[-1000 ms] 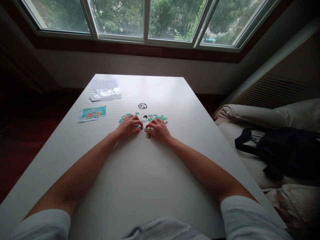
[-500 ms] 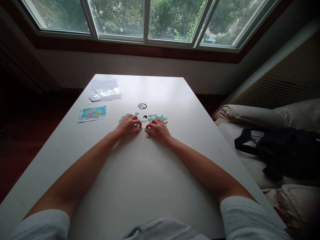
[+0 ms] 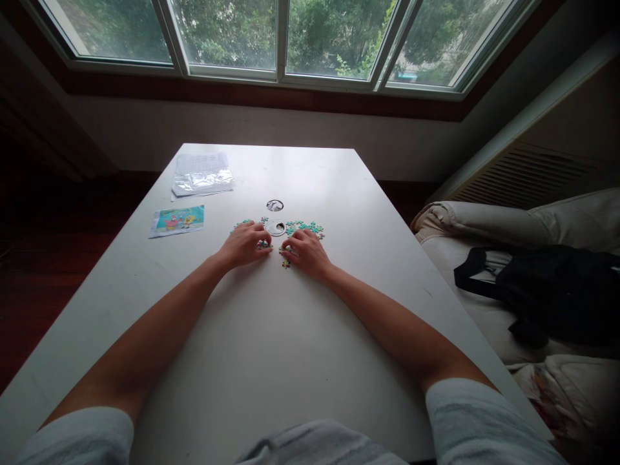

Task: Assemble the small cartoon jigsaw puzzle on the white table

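Observation:
My left hand (image 3: 246, 244) rests on the white table (image 3: 290, 342) with its fingers curled round small jigsaw puzzle pieces (image 3: 264, 245). Opposite it, my right hand (image 3: 310, 252) bends its fingertips down onto pieces at its left side; which piece it grips is partly hidden. A yellowish puzzle piece (image 3: 286, 264) lies just in front of the right fingers. Behind the right hand spreads a loose group of teal puzzle pieces (image 3: 307, 227). More teal pieces show partly behind my left hand. Between and beyond the hands sits a clear round object (image 3: 276, 228).
A round dark-rimmed disc (image 3: 275, 205) lies farther back. On the left are a colourful cartoon picture sheet (image 3: 179, 221) and papers with a shiny plastic bag (image 3: 202, 173). To the right, a black bag (image 3: 557, 297) lies on a pale sofa (image 3: 450, 248). Windows (image 3: 232, 39) face the table.
The view has shifted very slightly. Both hands stay at nearly the same spots among the puzzle pieces, with only slight finger movement.

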### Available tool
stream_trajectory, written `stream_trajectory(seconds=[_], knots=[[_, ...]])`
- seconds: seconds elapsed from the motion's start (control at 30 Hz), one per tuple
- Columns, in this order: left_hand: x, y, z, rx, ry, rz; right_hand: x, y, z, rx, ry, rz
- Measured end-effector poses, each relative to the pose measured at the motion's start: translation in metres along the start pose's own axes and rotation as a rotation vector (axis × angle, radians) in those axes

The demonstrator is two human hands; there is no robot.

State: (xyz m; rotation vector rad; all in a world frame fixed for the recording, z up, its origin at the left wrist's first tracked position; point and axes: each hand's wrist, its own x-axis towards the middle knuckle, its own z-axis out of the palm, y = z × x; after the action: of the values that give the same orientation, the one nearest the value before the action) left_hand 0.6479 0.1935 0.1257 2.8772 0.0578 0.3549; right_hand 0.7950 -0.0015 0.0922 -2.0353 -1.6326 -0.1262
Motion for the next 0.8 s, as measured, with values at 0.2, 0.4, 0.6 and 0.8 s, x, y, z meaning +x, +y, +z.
stream_trajectory(seconds=[0.2,0.4,0.6,0.8], knots=[[0.000,0.003,-0.001,-0.025,-0.040,0.024,0.000,-0.001,-0.001,0.007,-0.005,0.009],[0.001,0.006,0.007,-0.096,-0.022,0.005,0.001,-0.001,-0.001,0.011,-0.008,0.009],[0.001,0.011,0.012,-0.100,0.011,0.009,0.001,0.000,0.001,0.023,-0.013,0.009],[0.001,0.011,0.015,-0.101,0.022,0.007,0.001,0.000,0.001,0.025,-0.014,0.007]])
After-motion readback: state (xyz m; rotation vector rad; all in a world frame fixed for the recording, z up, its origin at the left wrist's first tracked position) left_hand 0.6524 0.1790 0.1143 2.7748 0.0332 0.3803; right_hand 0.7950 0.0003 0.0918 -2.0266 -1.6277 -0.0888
